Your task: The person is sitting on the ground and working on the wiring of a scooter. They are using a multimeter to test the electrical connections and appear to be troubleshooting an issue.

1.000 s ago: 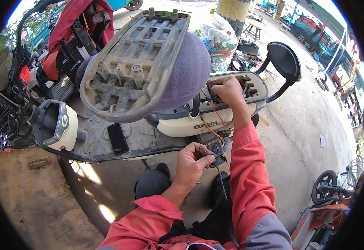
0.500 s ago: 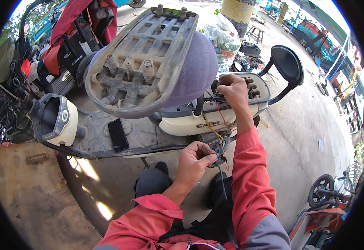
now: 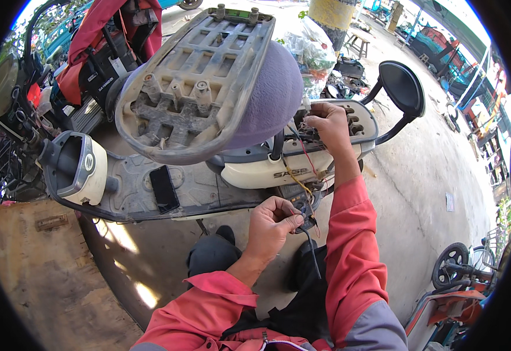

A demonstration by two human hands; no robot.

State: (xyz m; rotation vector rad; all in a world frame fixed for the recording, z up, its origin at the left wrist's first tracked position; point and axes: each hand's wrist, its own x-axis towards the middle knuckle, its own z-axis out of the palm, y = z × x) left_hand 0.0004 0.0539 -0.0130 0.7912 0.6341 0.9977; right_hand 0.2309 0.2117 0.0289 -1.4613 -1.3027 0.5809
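Observation:
A cream scooter (image 3: 248, 175) stands side-on before me, its seat (image 3: 182, 102) flipped up with the ribbed underside showing and a purple cushion behind. My right hand (image 3: 330, 128) has its fingers pinched in the open compartment under the seat, at some wiring; exactly what it grips is unclear. Yellow and red wires (image 3: 297, 174) hang down the body from there. Lower down, my left hand (image 3: 276, 225) pinches a thin wire by a small dark device (image 3: 304, 207); a dark cable dangles below it. A black phone (image 3: 163, 187) lies on the footboard.
A plywood board (image 3: 33, 275) is at lower left. A red-draped vehicle (image 3: 83, 70) stands at upper left, a plastic bag (image 3: 311, 50) and striped post (image 3: 331, 17) behind the seat. A mirror (image 3: 402, 85) juts out at right; a small-wheeled cycle (image 3: 454, 263) is at lower right.
My right hand has shifted slightly within the compartment and stays pinched. My left hand keeps its pinch on the wire. Otherwise only the view has moved a little.

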